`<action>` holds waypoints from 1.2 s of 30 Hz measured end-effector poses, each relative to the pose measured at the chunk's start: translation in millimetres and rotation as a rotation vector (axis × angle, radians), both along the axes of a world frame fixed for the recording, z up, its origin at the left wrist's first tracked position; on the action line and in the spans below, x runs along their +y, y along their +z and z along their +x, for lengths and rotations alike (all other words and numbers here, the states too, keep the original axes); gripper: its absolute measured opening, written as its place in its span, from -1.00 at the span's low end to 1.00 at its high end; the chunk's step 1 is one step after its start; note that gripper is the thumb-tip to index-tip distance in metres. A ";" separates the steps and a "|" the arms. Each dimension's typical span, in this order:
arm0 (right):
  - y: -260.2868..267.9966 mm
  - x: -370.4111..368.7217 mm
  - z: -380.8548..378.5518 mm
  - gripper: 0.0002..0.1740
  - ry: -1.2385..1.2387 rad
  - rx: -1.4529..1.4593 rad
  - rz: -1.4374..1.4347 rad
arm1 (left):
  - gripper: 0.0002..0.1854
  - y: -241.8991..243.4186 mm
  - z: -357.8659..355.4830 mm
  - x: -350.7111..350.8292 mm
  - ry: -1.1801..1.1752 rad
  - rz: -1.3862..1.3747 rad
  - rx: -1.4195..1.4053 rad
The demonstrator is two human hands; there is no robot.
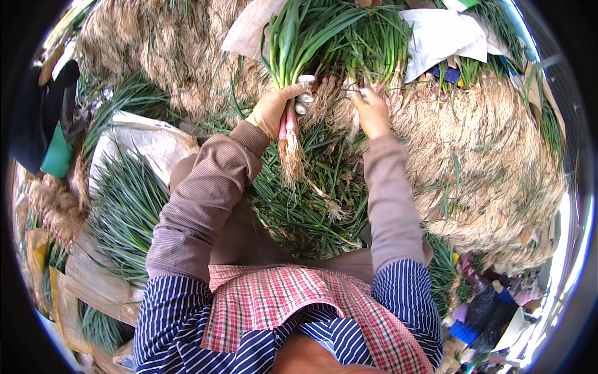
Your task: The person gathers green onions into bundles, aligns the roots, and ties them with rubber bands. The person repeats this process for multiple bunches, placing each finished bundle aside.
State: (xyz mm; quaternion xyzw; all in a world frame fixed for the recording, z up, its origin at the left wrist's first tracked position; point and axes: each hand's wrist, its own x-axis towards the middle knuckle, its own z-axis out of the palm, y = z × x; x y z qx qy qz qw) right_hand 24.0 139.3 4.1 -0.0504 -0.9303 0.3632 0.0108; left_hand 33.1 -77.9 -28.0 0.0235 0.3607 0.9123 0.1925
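My left hand [273,108], with white wraps on its fingers, grips a small bunch of green garlic or similar allium plants [286,56]. The long green leaves fan upward, while pinkish stem bases and pale stringy roots [291,156] hang below the fist. To its right, my right hand [373,112] reaches into a heap of the same plants [385,51]. Its fingers close around a stalk near the root end; the fingertips are partly hidden among stems and roots.
Large root-covered piles [486,159] spread to the right and far left. Loose leaves and stray plants [322,219] cover the ground between my legs. At left, a bundle of green leaves [128,205] lies on a white sheet [140,135]. Another white sheet [444,35] drapes at the back right.
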 end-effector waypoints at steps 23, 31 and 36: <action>-59.2 -38.1 32.9 -0.59 0.052 -0.291 -1.578 | -0.90 8.2 50.8 18.3 -0.299 -0.236 -0.106; -64.8 -38.0 68.2 -0.70 -0.029 -0.056 -1.705 | -0.95 -28.6 34.1 17.6 -0.195 0.035 -0.222; -43.5 -22.9 106.0 -0.75 0.024 0.278 -1.562 | -0.92 -19.1 39.9 12.3 -0.235 -0.115 -0.087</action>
